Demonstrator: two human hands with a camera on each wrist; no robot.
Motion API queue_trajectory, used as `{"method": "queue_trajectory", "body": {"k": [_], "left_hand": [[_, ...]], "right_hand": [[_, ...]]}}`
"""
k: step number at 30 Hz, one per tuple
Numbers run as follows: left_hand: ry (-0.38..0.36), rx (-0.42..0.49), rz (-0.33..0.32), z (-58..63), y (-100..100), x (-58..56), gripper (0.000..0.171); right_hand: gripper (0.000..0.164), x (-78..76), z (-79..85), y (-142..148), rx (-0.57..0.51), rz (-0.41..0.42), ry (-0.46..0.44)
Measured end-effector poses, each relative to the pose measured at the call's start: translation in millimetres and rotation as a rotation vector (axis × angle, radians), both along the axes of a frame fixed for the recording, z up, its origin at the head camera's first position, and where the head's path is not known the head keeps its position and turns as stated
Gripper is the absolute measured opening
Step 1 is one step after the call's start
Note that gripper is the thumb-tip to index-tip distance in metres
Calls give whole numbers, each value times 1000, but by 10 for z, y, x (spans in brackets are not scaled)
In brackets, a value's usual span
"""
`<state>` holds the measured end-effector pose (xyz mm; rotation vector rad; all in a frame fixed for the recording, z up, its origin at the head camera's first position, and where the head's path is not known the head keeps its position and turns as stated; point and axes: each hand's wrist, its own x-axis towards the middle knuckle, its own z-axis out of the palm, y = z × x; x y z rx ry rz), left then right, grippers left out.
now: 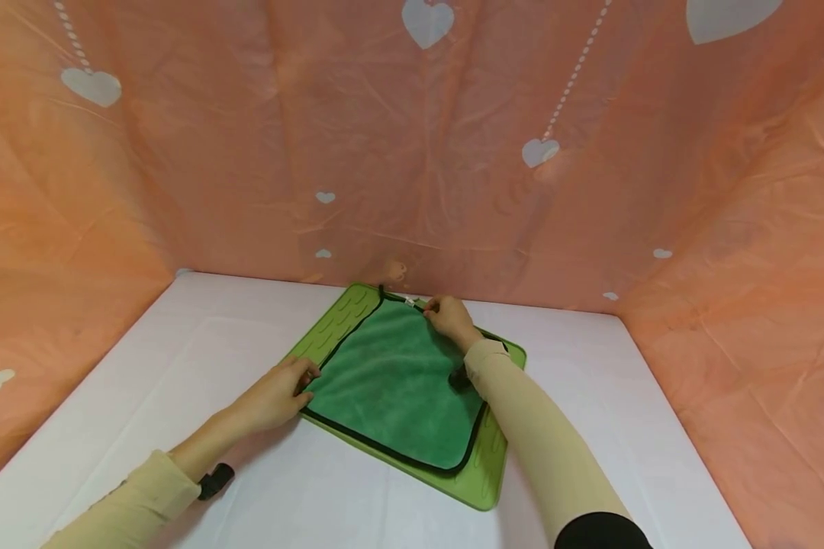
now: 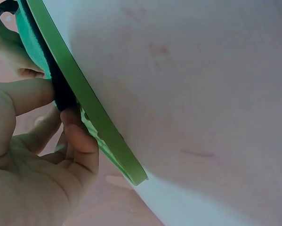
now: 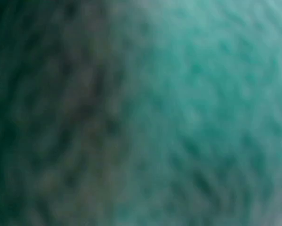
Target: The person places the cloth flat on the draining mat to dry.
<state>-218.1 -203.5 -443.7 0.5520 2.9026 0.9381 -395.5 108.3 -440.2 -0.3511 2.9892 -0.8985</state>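
A green cloth [image 1: 398, 381] with a dark border lies spread over a light green textured mat [image 1: 487, 465], which sits at a slant on the white table. At the cloth's near left corner, my left hand [image 1: 278, 390] pinches the dark border between thumb and fingers; the left wrist view shows this dark edge [image 2: 63, 89] beside the mat's rim [image 2: 91, 99]. My right hand [image 1: 451, 319] pinches the cloth's far edge, close to a small white tag [image 1: 410, 303]. In the right wrist view only blurred green fabric [image 3: 202, 103] fills the picture.
Orange sheeting [image 1: 426, 168] with pale hearts walls in the back and both sides. The white tabletop [image 1: 247, 328] extends around the mat. A black loop [image 1: 381, 292] stands up at the cloth's far left corner. Black wrist cameras sit at both wrists.
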Motion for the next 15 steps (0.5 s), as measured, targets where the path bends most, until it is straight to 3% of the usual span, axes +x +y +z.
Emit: {"method": "queue_trajectory", "body": {"k": [4,8,15], "left_hand": [[20,-19,-10,13,1,-13,29],[102,-62,11,27,-53,-14,31],[274,-226,81,142,-304,-140,61]], "right_hand": [[22,-8,27,48,19,40,-8],[32,13,90,74,52,68,-22],[47,172,323,298,174,155,39]]}}
